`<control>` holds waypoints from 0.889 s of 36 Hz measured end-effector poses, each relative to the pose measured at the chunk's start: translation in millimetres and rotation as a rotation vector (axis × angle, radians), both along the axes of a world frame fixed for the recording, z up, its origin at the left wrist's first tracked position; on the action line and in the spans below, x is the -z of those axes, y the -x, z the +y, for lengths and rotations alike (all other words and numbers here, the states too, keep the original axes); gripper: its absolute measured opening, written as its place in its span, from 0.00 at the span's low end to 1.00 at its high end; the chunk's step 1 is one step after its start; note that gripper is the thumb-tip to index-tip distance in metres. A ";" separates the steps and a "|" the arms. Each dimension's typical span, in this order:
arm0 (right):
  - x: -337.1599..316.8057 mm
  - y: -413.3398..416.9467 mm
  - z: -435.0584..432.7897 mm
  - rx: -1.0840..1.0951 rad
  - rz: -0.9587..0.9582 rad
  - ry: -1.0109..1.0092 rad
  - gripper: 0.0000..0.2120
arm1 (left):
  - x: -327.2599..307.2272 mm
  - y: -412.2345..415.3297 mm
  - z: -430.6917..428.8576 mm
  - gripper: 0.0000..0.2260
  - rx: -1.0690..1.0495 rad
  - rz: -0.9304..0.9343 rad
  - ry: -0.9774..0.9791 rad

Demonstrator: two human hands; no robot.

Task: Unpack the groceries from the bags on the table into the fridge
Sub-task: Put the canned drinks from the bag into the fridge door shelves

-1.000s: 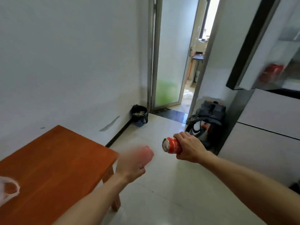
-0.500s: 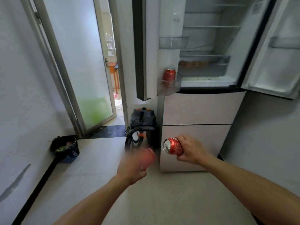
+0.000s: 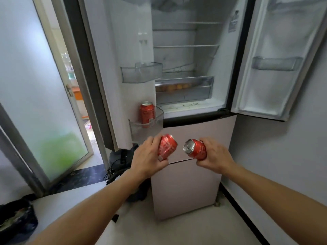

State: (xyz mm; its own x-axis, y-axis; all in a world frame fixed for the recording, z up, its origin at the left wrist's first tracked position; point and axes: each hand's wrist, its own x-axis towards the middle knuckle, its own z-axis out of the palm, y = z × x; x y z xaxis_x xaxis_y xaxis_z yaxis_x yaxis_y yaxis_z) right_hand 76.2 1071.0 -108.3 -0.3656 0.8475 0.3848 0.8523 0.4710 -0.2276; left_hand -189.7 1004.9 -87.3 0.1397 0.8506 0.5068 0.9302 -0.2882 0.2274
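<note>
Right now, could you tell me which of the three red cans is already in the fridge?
The red can standing upright in the left door's lower bin. The other two are not put away: one in the left hand, one in the right hand.

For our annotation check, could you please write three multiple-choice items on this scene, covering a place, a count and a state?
1. Where does the upright red drink can stand?
A. top glass shelf
B. lower clear bin of the left door
C. floor

2. How many red cans show?
A. one
B. two
C. three

3. How are the white fridge doors?
A. both open
B. both shut
C. one open

Answers:
1 B, it sits in the lower clear door bin.
2 C, one in the bin, one in the left hand, one in the right hand.
3 A, both swing outward.
</note>
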 end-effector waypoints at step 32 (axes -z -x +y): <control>-63.3 75.5 224.7 -0.425 0.445 0.043 0.36 | -66.3 32.5 139.1 0.35 -0.532 -0.436 0.075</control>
State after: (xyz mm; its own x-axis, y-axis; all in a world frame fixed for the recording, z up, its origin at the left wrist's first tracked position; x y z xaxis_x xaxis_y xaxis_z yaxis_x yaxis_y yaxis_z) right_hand 0.6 1295.7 -45.1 -0.4870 0.6813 0.5465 0.4114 0.7309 -0.5446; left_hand -222.2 1144.1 -21.0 -0.5095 0.7821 0.3589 0.7596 0.2129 0.6145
